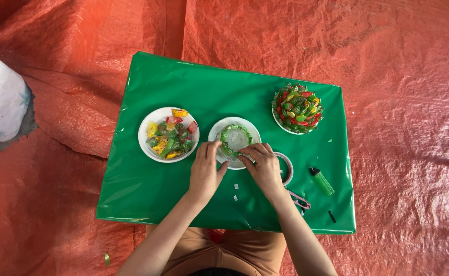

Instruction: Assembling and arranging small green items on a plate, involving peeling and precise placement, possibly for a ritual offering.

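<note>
Fingers of left hand [205, 171] and right hand [264, 167] pinch green wrapped candies on the white round plastic plate [234, 134]; uneven pressure could likely dislodge the candy ring.

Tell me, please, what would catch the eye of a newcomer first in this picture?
Most striking is the bright green sheet spread over a red tarpaulin. At its centre, the left hand and the right hand work on a white plate ringed with green wrapped candies. A finished mound of candies sits at the far right, a bowl of loose candies on the left.
</note>
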